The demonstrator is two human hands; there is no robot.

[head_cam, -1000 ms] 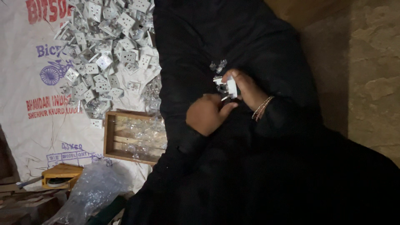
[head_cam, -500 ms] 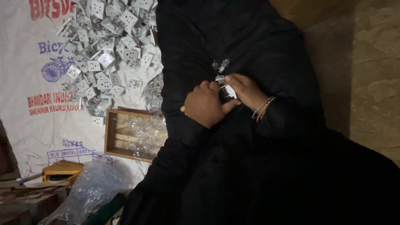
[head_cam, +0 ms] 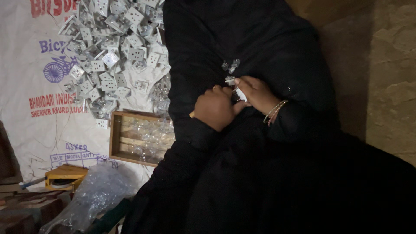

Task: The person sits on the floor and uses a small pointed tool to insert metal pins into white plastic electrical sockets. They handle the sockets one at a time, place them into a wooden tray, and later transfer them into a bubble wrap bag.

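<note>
My left hand (head_cam: pixel 214 108) and my right hand (head_cam: pixel 256 92) meet over my lap, which is covered in black cloth (head_cam: pixel 260 173). Between the fingers of my right hand is a small white plastic socket part (head_cam: pixel 238 93). My left hand is closed and pressed against that part, and a yellowish tool handle end (head_cam: pixel 191 115) pokes out of its fist. The tool's tip is hidden. Thin bangles (head_cam: pixel 274 112) circle my right wrist. A few small shiny pieces (head_cam: pixel 232 66) lie on the cloth just above the hands.
A heap of white socket plates (head_cam: pixel 112 52) lies on a printed white sack (head_cam: pixel 39 121) at the left. Below it sits a wooden tray (head_cam: pixel 113 138) holding clear pieces, then a yellow tool (head_cam: pixel 65 175) and a crumpled plastic bag (head_cam: pixel 95 195). Stone floor (head_cam: pixel 390 65) runs along the right.
My left hand has moved up and right, closing in against the white part in my right hand. My right hand has stayed almost in place.
</note>
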